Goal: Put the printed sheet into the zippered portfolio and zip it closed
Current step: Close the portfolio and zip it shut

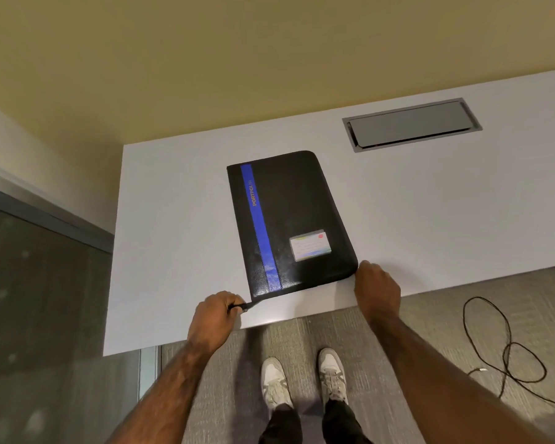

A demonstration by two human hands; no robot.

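Note:
A black zippered portfolio [295,213] with a blue stripe and a small card label lies closed and flat on the white table [430,203], near its front edge. My left hand [217,318] pinches the zipper pull [244,306] at the portfolio's near left corner. My right hand [377,290] presses against the near right corner, fingers curled at its edge. No printed sheet is visible anywhere on the table.
A grey metal cable hatch [412,125] is set into the table at the back right. A black cable [507,347] loops on the carpet to the right. My white shoes [303,379] stand below the table edge. A wall runs behind the table.

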